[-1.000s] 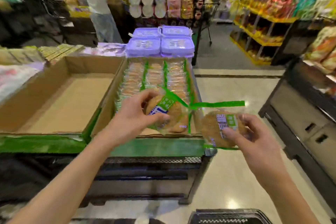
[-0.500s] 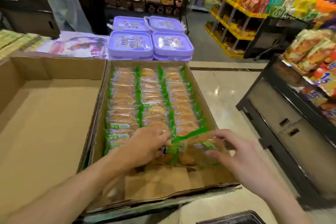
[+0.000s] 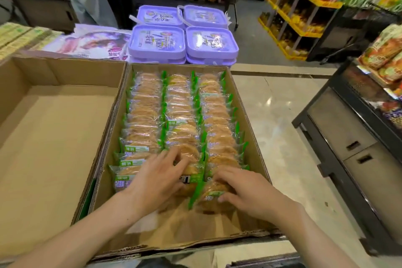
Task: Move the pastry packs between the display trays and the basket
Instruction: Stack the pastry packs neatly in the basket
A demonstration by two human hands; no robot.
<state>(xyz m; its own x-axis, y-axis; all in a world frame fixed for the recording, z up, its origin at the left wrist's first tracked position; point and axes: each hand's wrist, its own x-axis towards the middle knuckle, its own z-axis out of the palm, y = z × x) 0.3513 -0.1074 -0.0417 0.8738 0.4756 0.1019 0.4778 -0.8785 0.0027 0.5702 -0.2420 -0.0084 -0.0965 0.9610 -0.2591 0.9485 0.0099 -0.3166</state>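
A cardboard display tray (image 3: 185, 228) holds three rows of clear pastry packs (image 3: 180, 115) with green edges. My left hand (image 3: 156, 178) lies over the front pack of the middle row (image 3: 190, 177), fingers bent over its top. My right hand (image 3: 245, 189) grips the front pack of the right row (image 3: 208, 199), thumb at its near edge and fingers over the top. Both packs stand against their rows. The dark rim of the basket (image 3: 261, 264) shows at the bottom edge.
A second cardboard tray (image 3: 54, 137) without packs lies to the left. Purple lidded tubs (image 3: 156, 41) are stacked behind the trays. A black shelf unit (image 3: 348, 137) stands to the right across a tiled aisle, with yellow shelves (image 3: 293, 24) further back.
Both hands carried a pastry pack from in front of the tray down into it. The packs now stand at the front of the middle and right rows.
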